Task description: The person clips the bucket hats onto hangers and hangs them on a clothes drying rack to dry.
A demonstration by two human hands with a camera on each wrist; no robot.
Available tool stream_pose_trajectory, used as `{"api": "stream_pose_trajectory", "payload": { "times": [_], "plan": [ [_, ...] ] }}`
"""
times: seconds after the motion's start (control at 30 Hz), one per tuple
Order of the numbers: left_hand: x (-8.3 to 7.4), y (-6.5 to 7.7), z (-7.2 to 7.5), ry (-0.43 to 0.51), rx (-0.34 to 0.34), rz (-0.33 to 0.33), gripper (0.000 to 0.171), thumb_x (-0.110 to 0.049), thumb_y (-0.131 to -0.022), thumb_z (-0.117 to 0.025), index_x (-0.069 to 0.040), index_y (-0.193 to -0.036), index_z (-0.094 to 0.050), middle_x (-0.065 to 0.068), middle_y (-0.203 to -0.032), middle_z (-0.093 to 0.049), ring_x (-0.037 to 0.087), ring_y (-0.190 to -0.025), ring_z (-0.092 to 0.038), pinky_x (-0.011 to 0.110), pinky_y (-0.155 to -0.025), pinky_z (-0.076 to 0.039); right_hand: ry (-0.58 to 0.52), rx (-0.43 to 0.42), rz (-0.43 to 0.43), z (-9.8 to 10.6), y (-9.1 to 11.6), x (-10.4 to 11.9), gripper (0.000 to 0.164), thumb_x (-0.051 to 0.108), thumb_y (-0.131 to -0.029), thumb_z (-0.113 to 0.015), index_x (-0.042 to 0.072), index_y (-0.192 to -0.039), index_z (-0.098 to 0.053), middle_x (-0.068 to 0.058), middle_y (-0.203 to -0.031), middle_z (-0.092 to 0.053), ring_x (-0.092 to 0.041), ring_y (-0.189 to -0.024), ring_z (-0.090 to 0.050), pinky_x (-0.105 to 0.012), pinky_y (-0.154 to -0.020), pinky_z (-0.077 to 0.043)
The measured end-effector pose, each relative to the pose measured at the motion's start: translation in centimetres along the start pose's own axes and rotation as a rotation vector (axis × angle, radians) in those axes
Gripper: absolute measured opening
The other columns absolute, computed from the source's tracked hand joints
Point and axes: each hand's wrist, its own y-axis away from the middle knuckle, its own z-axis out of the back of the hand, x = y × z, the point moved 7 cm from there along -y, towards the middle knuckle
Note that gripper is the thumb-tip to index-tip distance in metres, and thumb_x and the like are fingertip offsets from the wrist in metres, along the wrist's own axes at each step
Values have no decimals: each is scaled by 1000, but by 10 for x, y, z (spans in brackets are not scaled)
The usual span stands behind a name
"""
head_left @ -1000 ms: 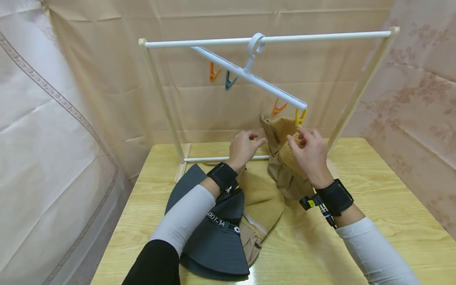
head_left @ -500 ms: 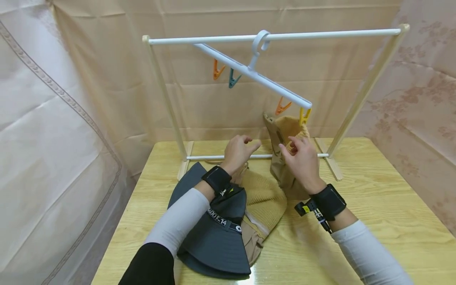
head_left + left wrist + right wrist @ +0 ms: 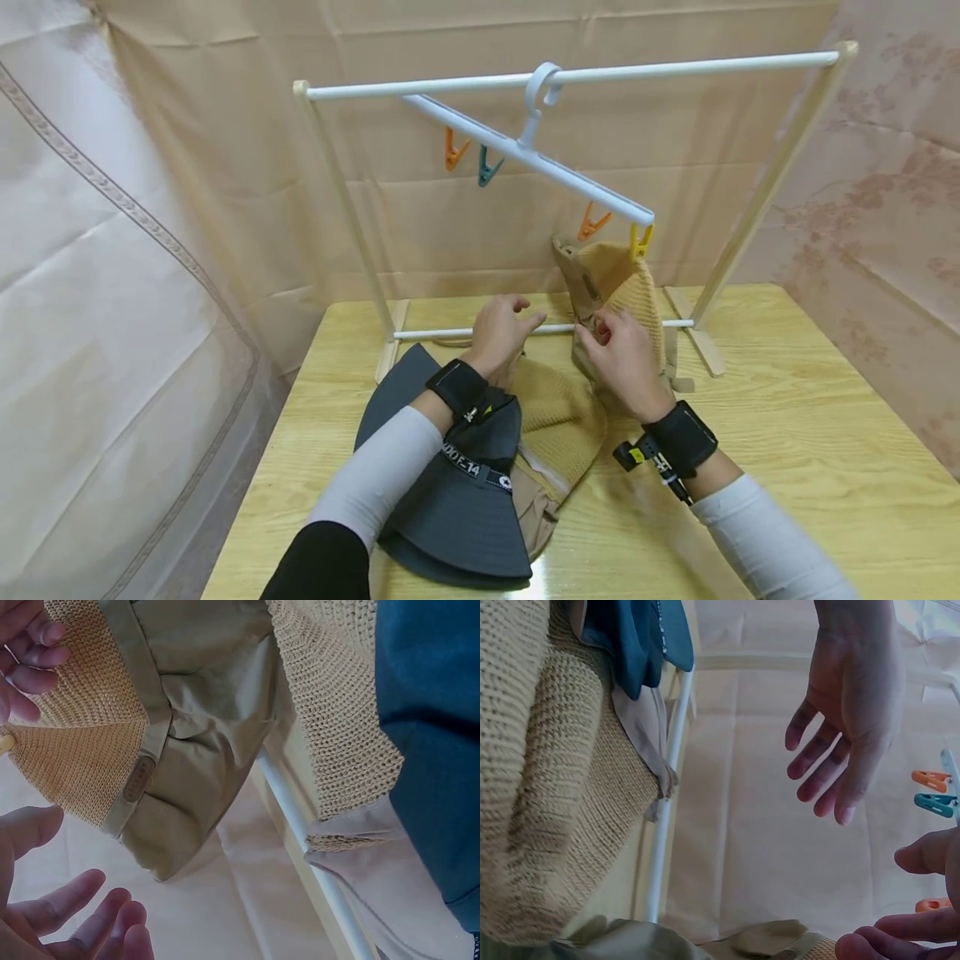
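A tan hat [image 3: 633, 292] with a knitted crown and cloth brim hangs by its edge from the yellow clip [image 3: 640, 240] at the hanger's near end. My right hand [image 3: 624, 358] is in front of this hat, fingers loosely bent and holding nothing. To its left, my left hand [image 3: 497, 337] hovers over the other hats, thumb and fingers apart, nothing in it. In the left wrist view the hung hat's brim [image 3: 202, 727] carries a small brown label. On the table lie a second knitted tan hat [image 3: 558, 408] and, partly over it, a dark grey-blue bucket hat [image 3: 450, 500].
A white hanger [image 3: 570, 173] hooks over the top rod [image 3: 675, 68] of a stand. Two orange clips and a teal clip [image 3: 487, 167] hang from it, holding nothing. The stand's low rod [image 3: 431, 334] crosses behind the hats. Cloth [image 3: 225, 167] covers the walls.
My right hand has drawn down and slightly left, away from the yellow clip and the hung hat's edge. My left hand has dropped slightly. The hat stays clipped.
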Motion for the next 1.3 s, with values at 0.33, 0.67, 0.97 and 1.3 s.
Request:
{"api": "stream_pose_trajectory", "payload": {
  "times": [0.33,0.67,0.97,1.3],
  "plan": [
    [5,1,-6,-46,4,-9,44,-45,-92,-64,-12,-120,-68,8,-119,-68,23,-107,-64,36,-89,-52,-9,108,-50,-15,14,-3,37,22,-90,-69,-11,-108,-68,-18,-79,-59,-29,-69,-55,-38,-62,-43],
    [12,6,-9,-64,19,-13,43,-40,-90,-68,-8,-119,-68,11,-113,-67,24,-100,-63,37,-86,-51,20,154,-78,-28,27,-6,36,24,-88,-72,-8,-105,-70,-17,-79,-60,-27,-68,-55,-41,-62,-45],
    [20,17,-19,-52,36,-10,49,-45,-87,-70,-9,-120,-68,13,-113,-66,23,-92,-63,35,-79,-52,36,225,-127,-38,43,-13,42,28,-90,-69,-9,-110,-67,-19,-87,-63,-28,-73,-59,-44,-66,-48],
    [32,23,-29,-165,88,41,57,-55,-85,-68,-14,-124,-67,10,-113,-64,23,-90,-64,35,-77,-53,48,326,-181,-45,59,-16,53,34,-93,-64,-9,-124,-61,-26,-105,-64,-36,-88,-62,-49,-75,-50]
  ]
}}
